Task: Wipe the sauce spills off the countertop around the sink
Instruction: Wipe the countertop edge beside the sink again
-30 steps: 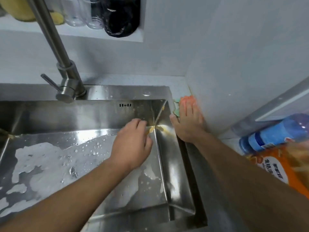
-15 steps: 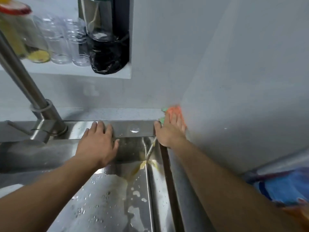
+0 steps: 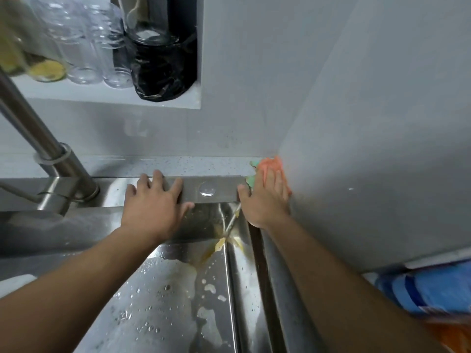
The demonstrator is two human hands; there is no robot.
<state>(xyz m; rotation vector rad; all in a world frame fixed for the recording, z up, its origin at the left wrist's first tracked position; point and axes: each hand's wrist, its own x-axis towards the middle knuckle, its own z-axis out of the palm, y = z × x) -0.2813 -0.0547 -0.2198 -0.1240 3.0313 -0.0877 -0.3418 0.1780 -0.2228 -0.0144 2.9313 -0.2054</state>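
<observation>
An orange and green cloth [image 3: 267,166] lies in the back right corner of the speckled countertop [image 3: 193,166], against the grey wall. My right hand [image 3: 265,200] presses flat on it with straight fingers. My left hand [image 3: 155,205] rests flat on the steel back rim of the sink [image 3: 219,192], fingers spread. Yellow sauce smears [image 3: 221,244] sit in the sink's back right corner, with foam and water drops on the sink floor.
A steel faucet [image 3: 51,164] rises at the left. A wall niche holds clear glasses [image 3: 84,47] and a black-bagged container [image 3: 163,72]. A blue bottle [image 3: 430,289] and an orange one lie at the lower right. The grey wall [image 3: 369,123] closes the right side.
My left hand came out of the sink's back corner and now rests on the back rim. My right hand stays on the cloth in the corner. The view tilted upward.
</observation>
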